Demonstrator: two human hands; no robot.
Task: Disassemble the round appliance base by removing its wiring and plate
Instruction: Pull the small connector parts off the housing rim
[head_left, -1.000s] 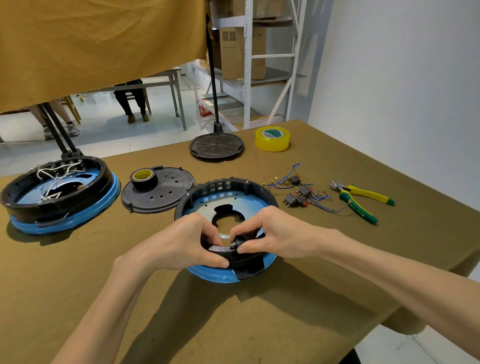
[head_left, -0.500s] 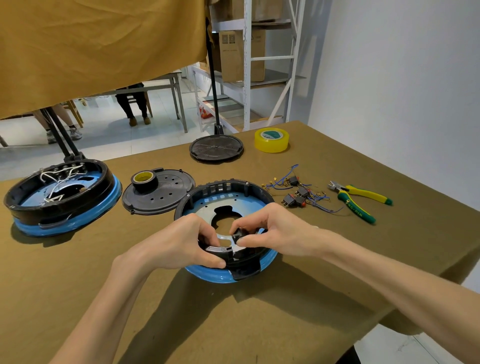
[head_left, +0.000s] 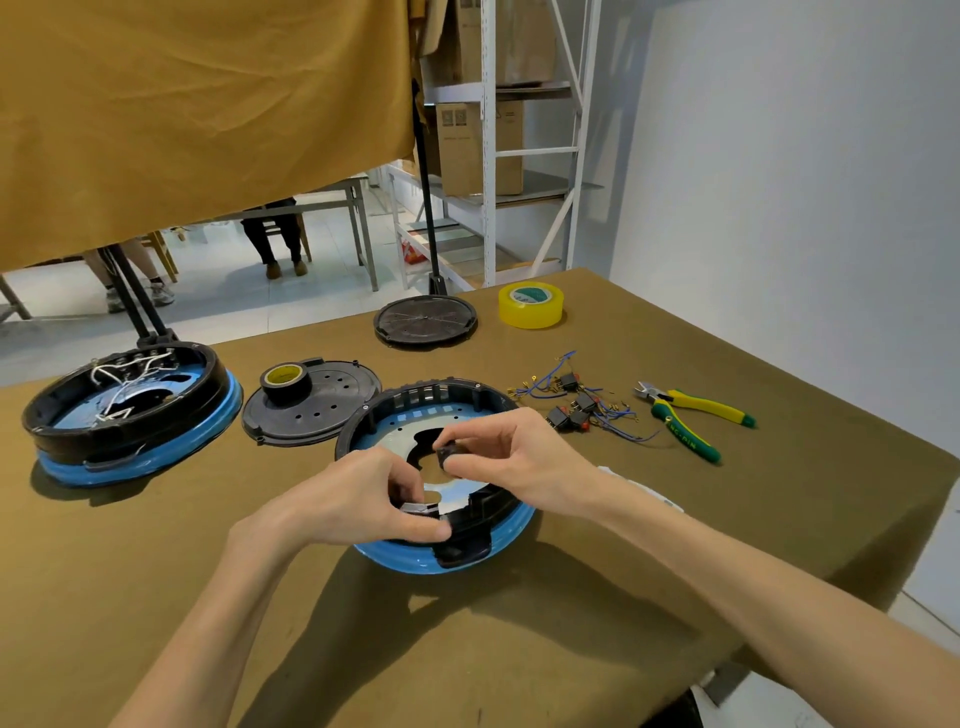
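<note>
**A:** What lies around the work?

**B:** I log: the round appliance base sits near the front centre of the bench, blue rim down, black wall up. To its left, touching or nearly so, lies a black perforated cover with a roll of dark tape on top. Farther left stands a second base. Behind are a black disc and a yellow tape roll. To the right lies a heap of removed switches and blue wiring, then the yellow-green pliers just beyond.

**A:** Contents?

**B:** Inside the near base I see the metal plate with a cut-out in its middle. The second base holds white wires.

**A:** Hands?

**B:** My right hand pinches a small black part above the plate. My left hand is closed narrow at the near wall, fingers on a small metal piece; I cannot tell how firmly.

**A:** Room?

**B:** Bare cloth in front of the base up to the near edge. The right edge lies well past the pliers.
</note>
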